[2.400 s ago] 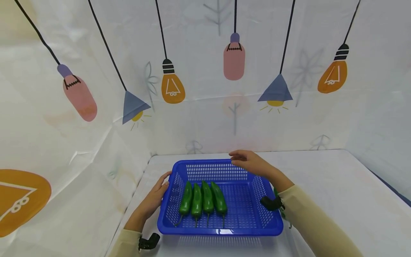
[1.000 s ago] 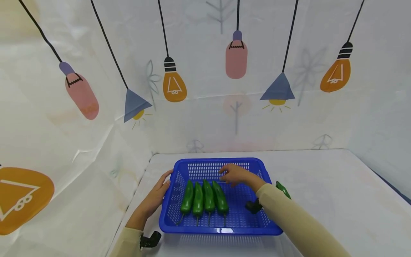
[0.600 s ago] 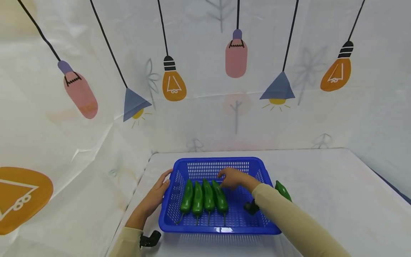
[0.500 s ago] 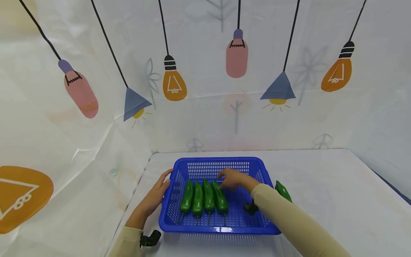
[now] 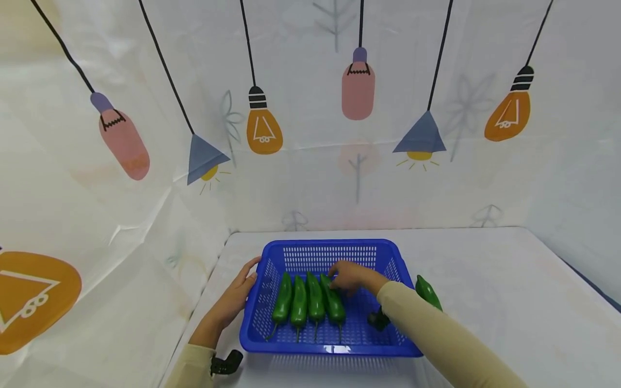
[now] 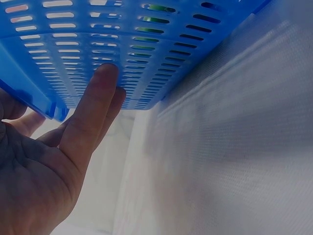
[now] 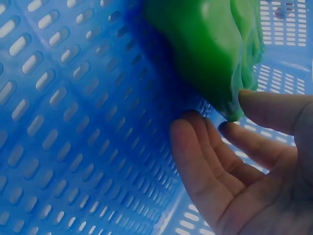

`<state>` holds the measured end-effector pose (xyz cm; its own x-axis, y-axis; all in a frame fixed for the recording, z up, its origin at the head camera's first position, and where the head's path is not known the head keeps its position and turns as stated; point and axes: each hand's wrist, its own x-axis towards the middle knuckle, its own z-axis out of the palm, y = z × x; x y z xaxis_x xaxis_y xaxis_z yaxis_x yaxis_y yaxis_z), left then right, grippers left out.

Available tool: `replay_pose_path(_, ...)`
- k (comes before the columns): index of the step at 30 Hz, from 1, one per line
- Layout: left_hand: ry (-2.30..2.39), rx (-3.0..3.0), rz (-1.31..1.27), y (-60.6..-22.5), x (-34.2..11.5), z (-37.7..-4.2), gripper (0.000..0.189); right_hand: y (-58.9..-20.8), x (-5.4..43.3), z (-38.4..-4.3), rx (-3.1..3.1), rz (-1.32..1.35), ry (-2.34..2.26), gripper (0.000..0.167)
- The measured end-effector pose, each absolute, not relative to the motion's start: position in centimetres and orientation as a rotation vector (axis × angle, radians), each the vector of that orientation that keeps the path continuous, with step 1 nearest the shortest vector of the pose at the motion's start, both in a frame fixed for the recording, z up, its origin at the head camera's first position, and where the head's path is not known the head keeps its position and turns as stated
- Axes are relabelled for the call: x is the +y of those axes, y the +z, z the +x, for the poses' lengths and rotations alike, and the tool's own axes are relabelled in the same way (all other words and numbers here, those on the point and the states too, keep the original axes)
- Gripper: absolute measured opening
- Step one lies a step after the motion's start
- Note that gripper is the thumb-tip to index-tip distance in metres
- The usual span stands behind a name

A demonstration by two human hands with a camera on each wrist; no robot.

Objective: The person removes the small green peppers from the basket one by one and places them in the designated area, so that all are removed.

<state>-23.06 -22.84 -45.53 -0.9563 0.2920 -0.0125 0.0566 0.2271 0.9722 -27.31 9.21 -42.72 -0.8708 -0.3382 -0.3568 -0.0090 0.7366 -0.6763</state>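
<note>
In the head view several long green chili peppers [image 5: 315, 299] lie side by side in a blue plastic basket [image 5: 335, 349], stems toward the front. My left hand [image 5: 235, 299] rests at the basket's left rim. The left wrist view shows that hand's fairly straight fingers [image 6: 80, 120] against the outer slotted wall [image 6: 146, 58]. My right hand [image 5: 353, 277] is inside the basket, beside the pointed end of the rightmost pepper [image 5: 335, 307]. In the right wrist view its thumb [image 7: 274, 110] touches a pepper tip [image 7: 232, 110], while the relaxed fingers [image 7: 195, 161] spread below; no grip shows.
Another green pepper [image 5: 427, 292] lies outside the basket on the right, partly hidden by the right sleeve [image 5: 436, 328]. All stands on a white-covered table [image 5: 509, 280]. Behind it hangs a white sheet [image 5: 310, 183] printed with lamps.
My right hand has moved from above the basket's back rim down and left into the basket, to the rightmost pepper. The left hand stays at the left rim, and the peppers lie as before.
</note>
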Motion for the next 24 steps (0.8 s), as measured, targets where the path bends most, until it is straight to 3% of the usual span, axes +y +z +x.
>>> replay_pose_path(24, 1.802, 2.287, 0.310, -45.42, -22.89, -23.23, 0.049, -42.36, 9.36, -27.15, 2.419, -0.277, -1.001, 0.041)
